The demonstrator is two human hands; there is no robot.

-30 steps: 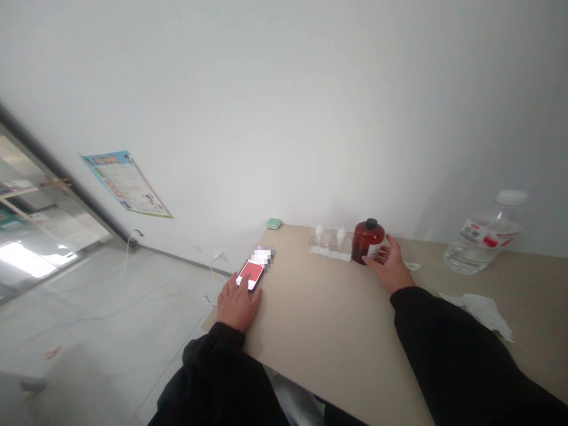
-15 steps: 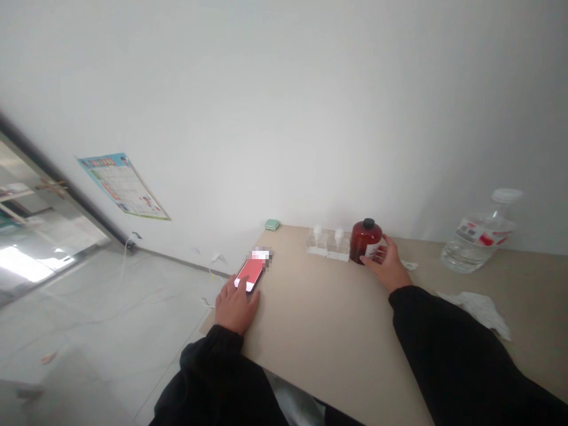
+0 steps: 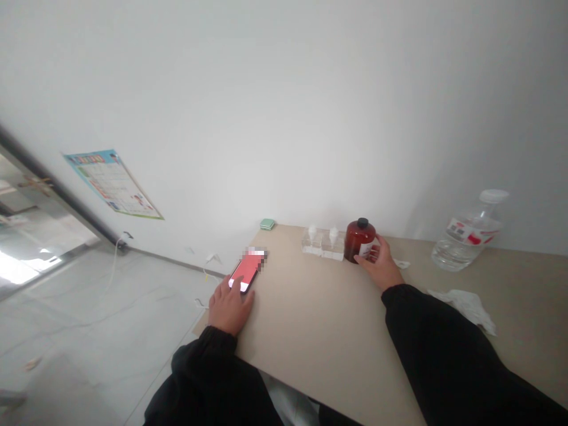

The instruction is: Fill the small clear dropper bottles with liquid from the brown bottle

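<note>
My left hand [image 3: 231,306] lies flat at the table's left edge, fingers spread, its fingertips over the lower end of a phone [image 3: 247,270] with a lit red and white screen. At the right side of a dark red-brown bottle [image 3: 355,239] with a black cap, my right hand [image 3: 382,265] curls its fingers round, thumb at the front. The bottle stands upright on the table. Just left of it is a clear stand [image 3: 332,254] with two small white-topped pieces in it; what they are I cannot make out.
A large clear water bottle [image 3: 465,236] with a white cap stands at the right by the wall. Crumpled white tissue [image 3: 470,309] lies in front of it. A small green box [image 3: 267,224] sits at the far left corner of the beige table [image 3: 310,331]. Cables trail beside the left edge.
The whole view has shifted a little, so everything appears slightly further left. Both hands keep their places, at the phone and at the red-brown bottle.
</note>
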